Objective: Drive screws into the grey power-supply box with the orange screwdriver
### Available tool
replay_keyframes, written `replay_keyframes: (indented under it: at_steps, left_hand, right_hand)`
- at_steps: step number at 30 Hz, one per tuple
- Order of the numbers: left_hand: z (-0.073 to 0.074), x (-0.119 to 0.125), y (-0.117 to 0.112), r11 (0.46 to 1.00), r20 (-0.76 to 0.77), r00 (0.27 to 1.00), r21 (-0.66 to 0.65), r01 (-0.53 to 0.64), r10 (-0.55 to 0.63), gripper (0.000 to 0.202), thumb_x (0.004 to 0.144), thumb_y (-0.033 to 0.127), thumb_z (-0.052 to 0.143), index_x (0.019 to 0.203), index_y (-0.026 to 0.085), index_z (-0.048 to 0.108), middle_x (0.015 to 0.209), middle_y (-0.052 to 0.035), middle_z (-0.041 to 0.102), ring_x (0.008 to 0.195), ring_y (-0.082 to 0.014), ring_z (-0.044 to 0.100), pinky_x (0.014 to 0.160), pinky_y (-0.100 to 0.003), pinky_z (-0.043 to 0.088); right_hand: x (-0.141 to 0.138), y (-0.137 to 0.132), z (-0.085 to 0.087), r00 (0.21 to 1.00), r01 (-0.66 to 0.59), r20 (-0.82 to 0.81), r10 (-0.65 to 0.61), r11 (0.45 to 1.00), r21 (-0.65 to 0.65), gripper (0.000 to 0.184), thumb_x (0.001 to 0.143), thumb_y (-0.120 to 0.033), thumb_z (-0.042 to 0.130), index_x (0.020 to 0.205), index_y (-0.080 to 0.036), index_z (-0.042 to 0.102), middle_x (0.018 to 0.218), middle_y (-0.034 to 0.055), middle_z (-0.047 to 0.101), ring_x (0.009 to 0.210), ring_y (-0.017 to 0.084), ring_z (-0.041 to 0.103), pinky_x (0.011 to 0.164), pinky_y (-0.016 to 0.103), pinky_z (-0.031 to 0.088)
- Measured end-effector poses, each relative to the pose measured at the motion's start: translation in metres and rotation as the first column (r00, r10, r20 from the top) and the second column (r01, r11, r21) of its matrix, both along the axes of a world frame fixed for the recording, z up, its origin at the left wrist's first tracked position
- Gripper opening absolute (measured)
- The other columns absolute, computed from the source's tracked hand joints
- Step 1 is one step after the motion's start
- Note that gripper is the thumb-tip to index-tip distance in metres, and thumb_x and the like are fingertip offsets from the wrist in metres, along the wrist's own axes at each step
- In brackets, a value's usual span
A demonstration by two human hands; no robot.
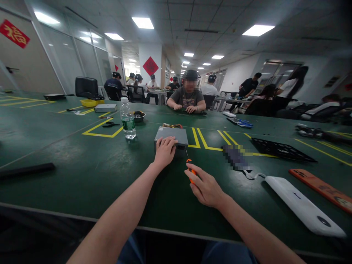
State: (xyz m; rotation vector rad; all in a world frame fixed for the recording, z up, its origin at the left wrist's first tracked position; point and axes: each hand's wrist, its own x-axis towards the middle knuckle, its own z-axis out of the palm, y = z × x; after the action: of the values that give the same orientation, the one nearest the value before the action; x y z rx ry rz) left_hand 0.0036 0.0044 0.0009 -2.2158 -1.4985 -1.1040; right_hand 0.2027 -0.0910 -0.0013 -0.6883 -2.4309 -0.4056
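A flat grey metal box (176,135) lies on the green table (82,176) straight ahead of me. My left hand (164,150) rests on its near left corner, fingers laid over the edge. My right hand (205,187) is closed round an orange-handled screwdriver (190,165), whose thin shaft points up toward the box's near right side. A bundle of coloured wires (172,125) shows behind the box.
A water bottle (128,121) stands left of the box, a dark bowl (139,116) behind it. A white power bank (302,205), an orange strip (321,189) and a black grille (280,149) lie right. A person (188,96) sits opposite; others work farther back.
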Motion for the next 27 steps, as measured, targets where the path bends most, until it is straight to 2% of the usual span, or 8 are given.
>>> replay_keyframes:
  at_steps: [3,7,11,15,18,22,25,27]
  left_hand:
    - [0.0005,-0.0004,-0.0007,1.0,-0.002,1.0,0.002,0.004,-0.004,0.023,0.085,0.019,0.044,0.105,0.027,0.052,0.123,0.0013,0.055,0.118,-0.0173,0.044,0.106,-0.041,0.021]
    - [-0.0004,-0.0002,-0.0005,1.0,0.011,1.0,0.018,0.005,-0.005,0.023,0.085,0.019,0.044,0.104,0.027,0.053,0.121,0.0013,0.056,0.118,-0.0174,0.044,0.106,-0.041,0.021]
    - [-0.0016,0.0,0.0004,1.0,0.011,1.0,0.019,0.007,-0.007,0.022,0.085,0.02,0.044,0.104,0.028,0.053,0.121,0.0012,0.056,0.118,-0.0171,0.044,0.106,-0.04,0.021]
    - [-0.0009,0.0001,0.0003,1.0,0.014,1.0,0.006,-0.001,0.001,0.023,0.085,0.02,0.044,0.104,0.028,0.053,0.122,0.0014,0.055,0.117,-0.017,0.044,0.106,-0.04,0.021]
    - [-0.0001,0.0003,-0.0001,1.0,0.017,1.0,0.001,-0.001,0.001,0.023,0.084,0.02,0.044,0.104,0.028,0.054,0.121,0.0014,0.056,0.117,-0.0172,0.044,0.106,-0.04,0.021]
    - [0.0001,0.0005,-0.0005,1.0,0.025,1.0,-0.002,0.002,-0.002,0.024,0.084,0.019,0.044,0.104,0.028,0.054,0.12,0.001,0.056,0.117,-0.0171,0.044,0.106,-0.039,0.021]
    - [0.0006,0.0004,-0.0011,1.0,0.022,1.0,-0.002,0.002,-0.002,0.024,0.084,0.018,0.044,0.105,0.028,0.052,0.12,0.0019,0.056,0.117,-0.0166,0.044,0.106,-0.039,0.021]
    - [0.0013,0.0004,-0.0016,1.0,0.019,1.0,-0.012,-0.002,0.002,0.024,0.084,0.019,0.044,0.105,0.028,0.052,0.121,0.0019,0.056,0.117,-0.0167,0.044,0.106,-0.039,0.021]
  right_hand:
    - [-0.0006,0.0016,-0.002,0.999,-0.003,0.037,0.0,0.997,0.08,0.033,0.089,-0.025,0.042,0.12,-0.014,0.046,0.123,0.0182,0.05,0.095,0.022,0.057,0.076,0.035,0.048]
    - [-0.0061,0.0066,-0.0062,1.0,-0.02,-0.002,0.02,0.988,0.152,0.025,0.087,-0.029,0.05,0.105,-0.014,0.051,0.114,0.018,0.057,0.081,0.02,0.06,0.067,0.033,0.049]
    - [-0.007,0.0071,-0.0087,0.996,-0.021,-0.088,0.027,0.997,0.07,0.022,0.086,-0.034,0.051,0.096,-0.014,0.049,0.111,0.0189,0.057,0.086,0.021,0.06,0.069,0.033,0.051]
    - [-0.0052,0.0034,-0.0046,0.999,-0.023,-0.034,0.022,0.999,-0.032,0.032,0.087,-0.031,0.045,0.112,-0.011,0.046,0.12,0.0217,0.049,0.1,0.025,0.056,0.075,0.036,0.05]
    - [-0.0055,0.0029,-0.0019,0.999,-0.018,0.043,0.017,1.0,0.01,0.035,0.087,-0.027,0.045,0.119,-0.013,0.046,0.122,0.0206,0.048,0.099,0.025,0.056,0.078,0.037,0.049]
    - [-0.0073,0.0064,-0.005,1.0,-0.031,0.002,0.031,0.997,0.068,0.031,0.086,-0.032,0.051,0.111,-0.014,0.049,0.118,0.0191,0.053,0.088,0.022,0.06,0.073,0.036,0.05]
    - [-0.0077,0.0079,-0.0079,0.995,-0.034,-0.093,0.036,0.999,0.023,0.021,0.086,-0.031,0.05,0.1,-0.016,0.047,0.114,0.0176,0.055,0.088,0.022,0.061,0.071,0.035,0.051]
    - [-0.0075,0.007,-0.0072,0.991,-0.029,-0.132,0.026,0.999,-0.025,0.022,0.086,-0.033,0.049,0.1,-0.017,0.045,0.114,0.0175,0.055,0.094,0.023,0.06,0.072,0.036,0.052]
